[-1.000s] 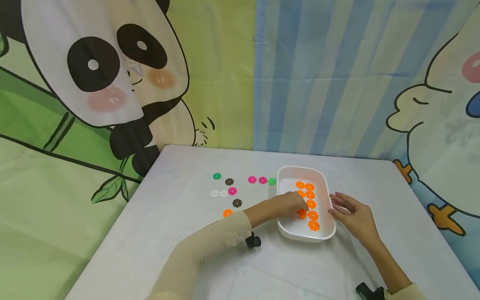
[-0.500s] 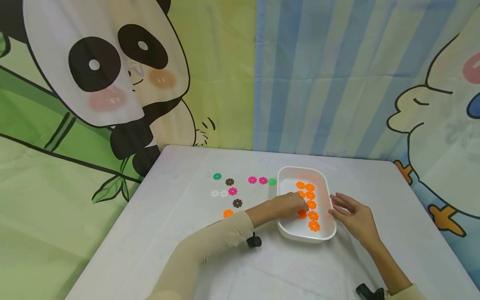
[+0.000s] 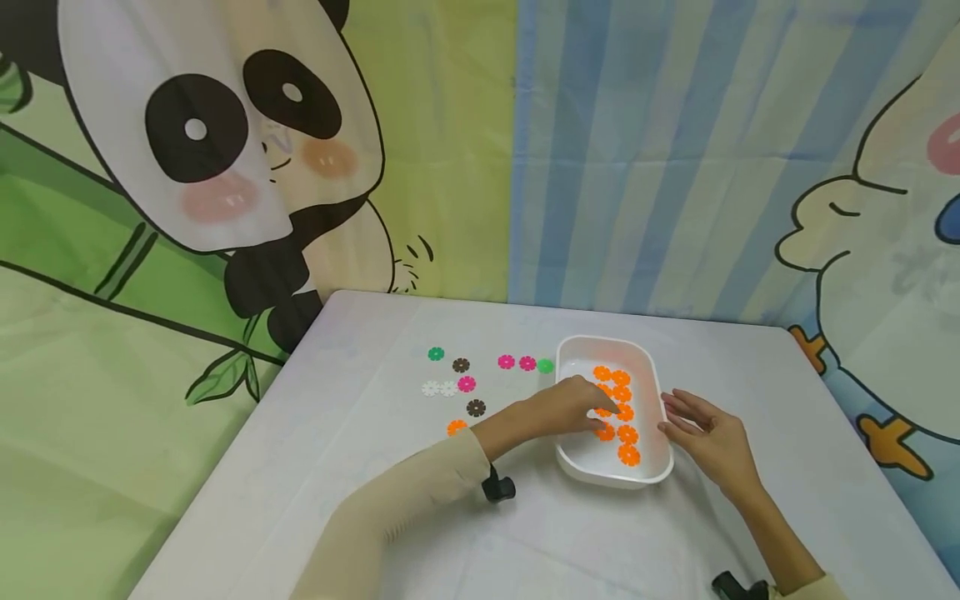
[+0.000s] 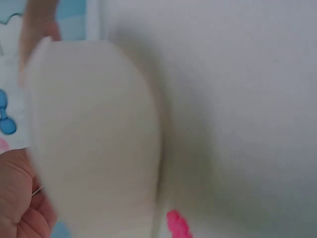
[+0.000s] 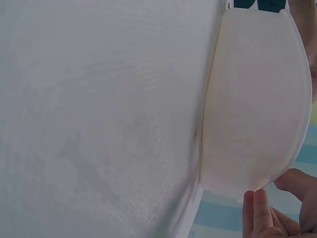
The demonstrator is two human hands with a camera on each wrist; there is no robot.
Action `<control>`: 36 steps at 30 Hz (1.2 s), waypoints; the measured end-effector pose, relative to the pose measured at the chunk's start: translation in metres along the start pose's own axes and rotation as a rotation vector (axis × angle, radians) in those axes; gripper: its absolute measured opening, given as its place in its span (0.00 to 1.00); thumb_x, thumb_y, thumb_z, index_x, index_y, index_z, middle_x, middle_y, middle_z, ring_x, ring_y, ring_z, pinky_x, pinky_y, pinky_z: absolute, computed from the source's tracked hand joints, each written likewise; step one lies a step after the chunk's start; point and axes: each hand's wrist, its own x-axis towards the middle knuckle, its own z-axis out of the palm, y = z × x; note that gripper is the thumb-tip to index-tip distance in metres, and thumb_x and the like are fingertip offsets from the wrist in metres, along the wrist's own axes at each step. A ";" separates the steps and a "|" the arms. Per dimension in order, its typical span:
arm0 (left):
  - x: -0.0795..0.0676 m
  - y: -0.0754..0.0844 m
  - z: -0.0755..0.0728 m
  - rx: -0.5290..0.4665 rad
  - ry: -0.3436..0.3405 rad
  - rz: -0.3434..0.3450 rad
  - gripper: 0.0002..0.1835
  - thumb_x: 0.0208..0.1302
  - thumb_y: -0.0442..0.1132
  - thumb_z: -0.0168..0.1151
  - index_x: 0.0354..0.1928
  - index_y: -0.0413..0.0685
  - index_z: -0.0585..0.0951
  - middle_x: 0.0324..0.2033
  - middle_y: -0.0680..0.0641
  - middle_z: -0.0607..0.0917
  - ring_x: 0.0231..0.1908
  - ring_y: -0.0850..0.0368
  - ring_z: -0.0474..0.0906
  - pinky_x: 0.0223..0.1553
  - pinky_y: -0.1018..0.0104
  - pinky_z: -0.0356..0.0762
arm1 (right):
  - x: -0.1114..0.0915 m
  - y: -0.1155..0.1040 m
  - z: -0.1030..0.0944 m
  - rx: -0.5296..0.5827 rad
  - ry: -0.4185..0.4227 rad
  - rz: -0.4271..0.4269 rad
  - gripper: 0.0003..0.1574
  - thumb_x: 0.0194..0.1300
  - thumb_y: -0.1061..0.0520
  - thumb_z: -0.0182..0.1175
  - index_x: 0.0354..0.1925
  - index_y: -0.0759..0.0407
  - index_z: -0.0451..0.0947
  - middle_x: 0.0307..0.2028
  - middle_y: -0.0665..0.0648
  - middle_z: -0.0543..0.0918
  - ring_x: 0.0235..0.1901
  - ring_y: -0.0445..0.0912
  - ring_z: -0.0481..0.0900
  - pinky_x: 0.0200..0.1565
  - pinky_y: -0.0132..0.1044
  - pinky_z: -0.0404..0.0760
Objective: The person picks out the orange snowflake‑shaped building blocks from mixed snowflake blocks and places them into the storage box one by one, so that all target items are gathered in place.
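A white plastic tray (image 3: 613,481) stands on the table with several orange flower-shaped plastic discs (image 3: 628,455) lying in loose columns inside. My left hand (image 3: 562,408) reaches over its left rim, thumb and index finger spread apart above the discs. No disc shows in its fingers. In the left wrist view, the tray's outer wall (image 4: 99,139) covers most of the discs and part of that hand (image 4: 20,196). My right hand (image 3: 712,442) touches the tray's right side with nearly straight fingertips. In the right wrist view, its fingertips (image 5: 260,198) rest against the outer wall, the thumb near the rim.
Left of the tray, more discs lie on the white table (image 3: 360,467): pink (image 3: 506,362), light green (image 3: 545,366), dark green (image 3: 436,354), brown (image 3: 476,407), white (image 3: 430,389) and one orange (image 3: 457,427). A printed curtain (image 3: 442,150) hangs behind the table.
My left hand has lifted and drawn slightly left, its fingers spreading from a curled position, so another orange disc shows beneath. The right hand and tray keep their places.
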 end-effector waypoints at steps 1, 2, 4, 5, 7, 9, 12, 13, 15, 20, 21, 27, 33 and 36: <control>-0.007 -0.001 -0.005 -0.025 0.031 0.001 0.17 0.60 0.39 0.70 0.52 0.47 0.85 0.47 0.54 0.86 0.48 0.66 0.80 0.51 0.82 0.70 | 0.000 0.000 0.000 -0.006 0.001 -0.006 0.41 0.61 0.53 0.69 0.66 0.68 0.67 0.57 0.66 0.78 0.50 0.33 0.80 0.44 0.21 0.76; -0.013 -0.002 -0.011 -0.039 0.058 -0.004 0.18 0.59 0.38 0.71 0.52 0.47 0.85 0.47 0.53 0.86 0.49 0.65 0.81 0.51 0.82 0.70 | 0.000 0.001 0.001 -0.008 0.003 -0.011 0.41 0.61 0.53 0.69 0.66 0.68 0.67 0.57 0.66 0.78 0.49 0.32 0.79 0.44 0.21 0.75; -0.028 -0.006 -0.021 -0.062 0.109 -0.037 0.19 0.58 0.37 0.71 0.52 0.47 0.84 0.47 0.52 0.86 0.48 0.62 0.81 0.48 0.82 0.72 | 0.000 0.001 0.001 -0.010 0.005 -0.020 0.40 0.61 0.53 0.69 0.66 0.68 0.67 0.57 0.66 0.78 0.48 0.29 0.78 0.44 0.20 0.75; -0.036 -0.009 -0.025 -0.067 0.127 -0.052 0.19 0.58 0.37 0.72 0.53 0.47 0.84 0.47 0.52 0.86 0.48 0.61 0.81 0.48 0.81 0.73 | 0.000 0.001 0.001 -0.008 0.005 -0.026 0.40 0.61 0.54 0.69 0.66 0.69 0.67 0.57 0.67 0.78 0.48 0.28 0.78 0.44 0.20 0.75; -0.053 -0.015 -0.033 -0.064 0.144 -0.099 0.20 0.58 0.37 0.72 0.54 0.47 0.84 0.48 0.53 0.86 0.49 0.62 0.81 0.48 0.80 0.74 | -0.001 0.001 0.001 -0.004 0.003 -0.028 0.41 0.61 0.54 0.69 0.66 0.69 0.67 0.57 0.67 0.78 0.48 0.27 0.78 0.43 0.20 0.76; -0.071 -0.024 -0.037 -0.056 0.154 -0.132 0.20 0.58 0.37 0.71 0.54 0.47 0.83 0.48 0.53 0.86 0.50 0.62 0.81 0.49 0.77 0.75 | -0.001 0.001 0.000 0.001 -0.001 -0.026 0.41 0.61 0.54 0.69 0.66 0.69 0.66 0.57 0.68 0.77 0.47 0.27 0.78 0.43 0.20 0.76; -0.099 -0.037 -0.039 -0.046 0.153 -0.182 0.20 0.58 0.37 0.71 0.54 0.45 0.83 0.48 0.51 0.86 0.50 0.61 0.81 0.50 0.74 0.76 | -0.001 0.001 -0.001 0.001 -0.008 -0.010 0.43 0.61 0.53 0.69 0.67 0.68 0.65 0.58 0.67 0.77 0.47 0.27 0.78 0.42 0.21 0.77; -0.108 -0.042 -0.039 -0.038 0.148 -0.196 0.19 0.58 0.37 0.71 0.53 0.45 0.84 0.47 0.50 0.86 0.49 0.61 0.82 0.49 0.74 0.77 | -0.001 0.001 -0.001 -0.001 -0.013 -0.004 0.43 0.61 0.53 0.69 0.67 0.68 0.65 0.58 0.68 0.77 0.47 0.27 0.78 0.42 0.21 0.77; -0.125 -0.050 -0.038 -0.052 0.140 -0.215 0.18 0.58 0.35 0.71 0.52 0.42 0.84 0.46 0.48 0.87 0.47 0.58 0.83 0.48 0.71 0.79 | -0.001 0.000 -0.002 0.000 -0.017 0.009 0.43 0.61 0.53 0.69 0.67 0.68 0.65 0.58 0.68 0.77 0.47 0.27 0.78 0.42 0.21 0.77; -0.167 -0.063 -0.034 -0.094 0.123 -0.237 0.16 0.57 0.31 0.70 0.49 0.39 0.85 0.43 0.46 0.88 0.43 0.54 0.85 0.46 0.66 0.81 | 0.000 0.000 -0.001 -0.007 -0.014 0.007 0.42 0.61 0.53 0.69 0.67 0.68 0.66 0.58 0.68 0.77 0.47 0.26 0.78 0.42 0.20 0.76; -0.175 -0.064 -0.033 -0.091 0.123 -0.248 0.16 0.57 0.31 0.71 0.48 0.39 0.85 0.43 0.46 0.88 0.43 0.54 0.85 0.45 0.66 0.81 | 0.000 -0.001 -0.001 -0.009 -0.014 0.002 0.42 0.61 0.53 0.69 0.67 0.68 0.66 0.58 0.67 0.77 0.47 0.26 0.78 0.42 0.20 0.76; -0.202 -0.067 -0.028 -0.084 0.126 -0.288 0.17 0.55 0.35 0.74 0.48 0.41 0.86 0.42 0.49 0.88 0.40 0.56 0.84 0.44 0.68 0.80 | 0.000 -0.001 -0.002 -0.006 -0.014 -0.016 0.42 0.61 0.53 0.69 0.66 0.70 0.66 0.57 0.69 0.77 0.47 0.27 0.78 0.42 0.20 0.76; -0.210 -0.070 -0.024 -0.076 0.114 -0.295 0.16 0.55 0.35 0.74 0.47 0.44 0.87 0.40 0.52 0.87 0.40 0.62 0.81 0.45 0.72 0.79 | -0.001 -0.001 -0.001 -0.003 -0.011 -0.015 0.41 0.61 0.54 0.69 0.66 0.71 0.66 0.57 0.69 0.77 0.47 0.26 0.77 0.42 0.20 0.76; -0.210 -0.072 -0.023 -0.068 0.107 -0.291 0.16 0.55 0.35 0.74 0.47 0.45 0.87 0.40 0.53 0.87 0.40 0.62 0.81 0.45 0.73 0.78 | 0.000 0.000 0.000 0.002 -0.008 -0.015 0.41 0.61 0.54 0.69 0.66 0.71 0.66 0.57 0.69 0.77 0.47 0.25 0.77 0.42 0.20 0.76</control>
